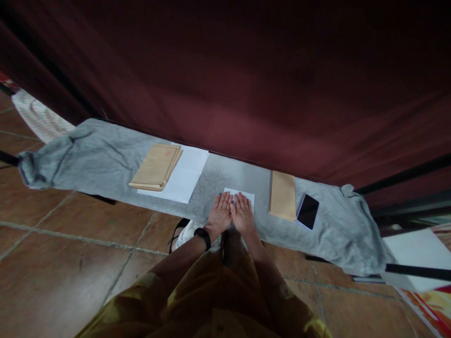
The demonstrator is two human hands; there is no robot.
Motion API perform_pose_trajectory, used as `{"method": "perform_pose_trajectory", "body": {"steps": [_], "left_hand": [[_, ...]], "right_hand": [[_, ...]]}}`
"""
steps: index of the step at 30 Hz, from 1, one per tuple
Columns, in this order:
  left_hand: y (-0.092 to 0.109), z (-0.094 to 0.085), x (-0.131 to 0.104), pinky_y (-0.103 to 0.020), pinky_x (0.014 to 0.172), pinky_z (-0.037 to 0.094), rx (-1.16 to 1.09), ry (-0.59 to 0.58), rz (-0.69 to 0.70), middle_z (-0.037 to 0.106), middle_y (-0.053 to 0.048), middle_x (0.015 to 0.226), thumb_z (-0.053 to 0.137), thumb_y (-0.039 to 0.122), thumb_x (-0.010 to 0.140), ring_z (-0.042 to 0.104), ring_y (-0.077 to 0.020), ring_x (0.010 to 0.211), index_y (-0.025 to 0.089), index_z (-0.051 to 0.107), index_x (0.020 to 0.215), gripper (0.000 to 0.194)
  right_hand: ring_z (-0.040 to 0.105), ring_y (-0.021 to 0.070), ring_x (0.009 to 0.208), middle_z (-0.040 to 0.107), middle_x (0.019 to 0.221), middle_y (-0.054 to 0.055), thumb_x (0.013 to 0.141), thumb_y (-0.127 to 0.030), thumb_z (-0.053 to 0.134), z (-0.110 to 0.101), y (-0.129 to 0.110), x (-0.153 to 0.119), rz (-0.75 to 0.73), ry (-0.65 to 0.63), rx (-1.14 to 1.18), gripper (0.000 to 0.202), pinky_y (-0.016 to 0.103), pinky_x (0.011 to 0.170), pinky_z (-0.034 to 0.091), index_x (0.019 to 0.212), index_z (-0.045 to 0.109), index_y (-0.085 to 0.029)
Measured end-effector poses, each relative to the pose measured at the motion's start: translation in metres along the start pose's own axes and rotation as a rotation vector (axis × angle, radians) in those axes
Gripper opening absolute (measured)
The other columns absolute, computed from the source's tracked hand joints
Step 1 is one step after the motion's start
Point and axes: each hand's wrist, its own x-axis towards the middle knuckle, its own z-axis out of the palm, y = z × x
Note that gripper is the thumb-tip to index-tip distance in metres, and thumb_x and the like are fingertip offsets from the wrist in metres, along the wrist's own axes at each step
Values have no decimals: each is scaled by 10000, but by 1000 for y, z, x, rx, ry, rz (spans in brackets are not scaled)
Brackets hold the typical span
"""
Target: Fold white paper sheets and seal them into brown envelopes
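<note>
Near the middle of the cloth-covered surface, a small white paper [251,197] lies partly under both hands. My left hand [220,213], with a dark band on the wrist, is spread flat over the paper's left part. Beside it my right hand [242,213] lies flat over the middle of the paper, fingers extended. The two hands touch or nearly touch. To the left, a stack of brown envelopes [155,164] rests on larger white sheets [192,171]. To the right lies a single brown envelope [283,195].
A phone [308,211] with a dark screen lies right of the single envelope. Grey cloth [102,159] covers the narrow surface, wrinkled at both ends. A dark red curtain [225,103] hangs along the far edge. Dark bars stand at both sides, above a tiled floor [70,277].
</note>
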Motion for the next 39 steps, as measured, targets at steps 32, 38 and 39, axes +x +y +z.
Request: {"method": "perform_pose_trajectory", "body": {"steps": [32, 38, 39], "left_hand": [[4, 5, 16, -495, 1293, 208, -127, 82, 19, 420, -130, 1640, 283, 393, 1070, 311, -247, 1567, 137, 351, 1615, 606], [-5, 6, 29, -523, 1288, 207, -117, 66, -22, 395, -161, 1647, 283, 463, 1070, 290, -274, 1574, 105, 355, 1607, 650], [-8, 6, 30, -526, 1288, 206, -111, 71, -25, 396, -159, 1647, 283, 466, 1069, 288, -275, 1575, 113, 347, 1612, 651]], "right_hand": [[320, 260, 1555, 350, 1679, 141, 1084, -295, 360, -1, 12, -4, 77, 4, -62, 527, 480, 1263, 216, 1594, 415, -176], [337, 264, 1545, 377, 1663, 164, 1074, -245, 359, 0, 10, -4, 102, 53, -60, 525, 486, 1260, 226, 1585, 429, -147], [345, 271, 1541, 380, 1661, 170, 1073, -253, 364, 1, 10, -4, 107, 65, -59, 527, 493, 1257, 231, 1585, 430, -146]]}}
